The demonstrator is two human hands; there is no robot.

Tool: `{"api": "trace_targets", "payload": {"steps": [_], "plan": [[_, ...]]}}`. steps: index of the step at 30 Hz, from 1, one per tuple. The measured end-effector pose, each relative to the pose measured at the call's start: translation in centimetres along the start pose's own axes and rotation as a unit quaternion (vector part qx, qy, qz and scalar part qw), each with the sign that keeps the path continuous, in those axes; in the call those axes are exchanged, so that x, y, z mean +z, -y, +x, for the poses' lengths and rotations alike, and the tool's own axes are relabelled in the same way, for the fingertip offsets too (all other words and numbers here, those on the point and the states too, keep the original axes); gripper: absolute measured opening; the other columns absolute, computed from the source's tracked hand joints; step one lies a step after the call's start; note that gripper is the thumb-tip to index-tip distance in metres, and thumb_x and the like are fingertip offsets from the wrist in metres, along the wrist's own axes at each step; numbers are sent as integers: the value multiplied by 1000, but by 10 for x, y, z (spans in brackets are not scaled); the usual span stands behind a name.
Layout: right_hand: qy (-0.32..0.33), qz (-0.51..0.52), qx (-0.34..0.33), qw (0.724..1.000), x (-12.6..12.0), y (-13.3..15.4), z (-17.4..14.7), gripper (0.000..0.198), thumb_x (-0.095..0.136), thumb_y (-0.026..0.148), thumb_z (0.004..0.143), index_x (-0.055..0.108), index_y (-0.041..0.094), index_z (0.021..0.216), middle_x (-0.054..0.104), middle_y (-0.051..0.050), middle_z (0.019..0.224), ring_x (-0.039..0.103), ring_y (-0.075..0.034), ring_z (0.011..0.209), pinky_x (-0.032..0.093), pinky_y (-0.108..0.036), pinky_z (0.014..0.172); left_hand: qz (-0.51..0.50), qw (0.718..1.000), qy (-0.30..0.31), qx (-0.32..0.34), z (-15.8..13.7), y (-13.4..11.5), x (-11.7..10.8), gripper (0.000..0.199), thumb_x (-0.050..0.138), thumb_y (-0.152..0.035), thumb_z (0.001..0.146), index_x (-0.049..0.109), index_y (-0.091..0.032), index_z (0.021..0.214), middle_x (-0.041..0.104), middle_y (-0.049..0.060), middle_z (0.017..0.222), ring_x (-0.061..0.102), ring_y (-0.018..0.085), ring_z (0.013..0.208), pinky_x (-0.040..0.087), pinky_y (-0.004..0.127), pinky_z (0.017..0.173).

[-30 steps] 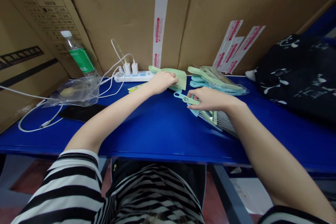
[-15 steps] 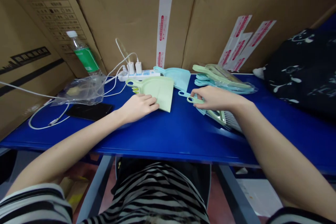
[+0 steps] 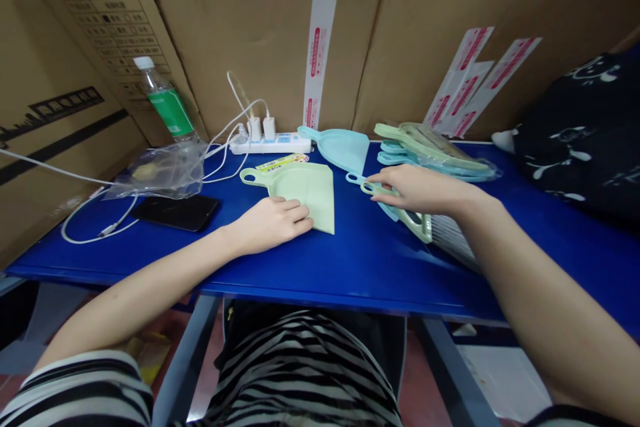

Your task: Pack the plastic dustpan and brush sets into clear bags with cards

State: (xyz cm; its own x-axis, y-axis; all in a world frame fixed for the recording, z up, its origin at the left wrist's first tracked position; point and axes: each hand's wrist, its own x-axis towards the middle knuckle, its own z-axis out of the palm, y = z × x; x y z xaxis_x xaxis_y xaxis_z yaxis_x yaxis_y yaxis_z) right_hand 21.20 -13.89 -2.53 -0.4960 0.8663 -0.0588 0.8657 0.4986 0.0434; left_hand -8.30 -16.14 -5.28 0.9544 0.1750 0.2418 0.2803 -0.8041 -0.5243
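Observation:
A light green dustpan point(image 3: 315, 193) lies on the blue table, its handle pointing left. My left hand point(image 3: 274, 221) is closed at its near left edge, fingers curled over the pan; the thumb is hidden. To the right, my right hand point(image 3: 407, 188) grips the handle of a green hand brush point(image 3: 423, 227), whose pale bristles spread partly behind my forearm. Beside that handle shows the ring end of a blue brush point(image 3: 354, 178). A blue dustpan point(image 3: 345, 147) rests farther back, and a yellow-green card label point(image 3: 283, 161) lies just behind the green dustpan.
Packaged green and blue dustpan sets point(image 3: 440, 150) are stacked at the back right, beside a dark patterned bag point(image 3: 580, 140). At left are a phone point(image 3: 177, 211), a plastic bag point(image 3: 165, 170), a bottle point(image 3: 170, 110) and a power strip point(image 3: 280, 143) with cables. Cardboard point(image 3: 260, 33) walls the back.
My left hand and the green dustpan have come toward the table's front edge, baring more of the card label. My right hand stays on the brush handle. The view has shifted slightly.

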Motion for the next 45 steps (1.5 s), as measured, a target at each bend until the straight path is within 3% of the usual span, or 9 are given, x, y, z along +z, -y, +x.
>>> {"api": "trace_targets", "payload": {"steps": [4, 15, 24, 30, 36, 45], "plan": [[-4, -9, -6, 1000, -2, 6, 0, 49, 43, 38, 90, 67, 19, 129, 74, -14, 105, 69, -30, 93, 53, -40, 75, 2, 1000, 10, 2, 0, -2, 0, 27, 39, -9, 99, 65, -16, 92, 62, 3, 74, 56, 14, 67, 44, 27, 58], [-71, -47, -76, 993, 6, 27, 5, 43, 41, 34, 96, 66, 18, 127, 73, -12, 101, 69, -25, 85, 50, -32, 66, -26, 998, -51, 22, 1, -4, 3, 25, 40, -11, 101, 64, -17, 100, 63, 2, 77, 57, 14, 69, 43, 26, 58], [-132, -58, -94, 985, 15, 41, 13, 36, 47, 31, 97, 66, 18, 124, 73, -10, 94, 69, -23, 80, 45, -28, 59, -46, 998, -37, 30, 2, -7, 7, 28, 38, -12, 102, 64, -16, 111, 66, 3, 81, 61, 14, 76, 47, 25, 65], [-175, 11, -79, 981, 20, 54, 17, 32, 55, 28, 95, 69, 15, 121, 75, -14, 101, 70, -27, 90, 50, -32, 69, -67, 996, -59, 30, 4, -8, 6, 31, 35, -12, 103, 65, -15, 110, 68, 4, 82, 62, 15, 77, 48, 25, 67], [-182, 55, -107, 976, 29, 63, 23, 29, 58, 26, 93, 71, 15, 116, 76, -13, 101, 69, -28, 95, 52, -36, 77, -78, 996, -30, 20, 3, -9, 8, 32, 35, -15, 103, 66, -17, 113, 69, 5, 85, 63, 16, 81, 49, 25, 69], [-153, 84, -118, 978, 16, 39, 10, 30, 59, 31, 90, 74, 14, 110, 74, -14, 96, 65, -29, 94, 52, -42, 83, -114, 991, -64, 11, 2, -4, 0, 30, 38, -21, 103, 67, -15, 107, 69, 6, 86, 62, 16, 80, 49, 25, 66]]}}
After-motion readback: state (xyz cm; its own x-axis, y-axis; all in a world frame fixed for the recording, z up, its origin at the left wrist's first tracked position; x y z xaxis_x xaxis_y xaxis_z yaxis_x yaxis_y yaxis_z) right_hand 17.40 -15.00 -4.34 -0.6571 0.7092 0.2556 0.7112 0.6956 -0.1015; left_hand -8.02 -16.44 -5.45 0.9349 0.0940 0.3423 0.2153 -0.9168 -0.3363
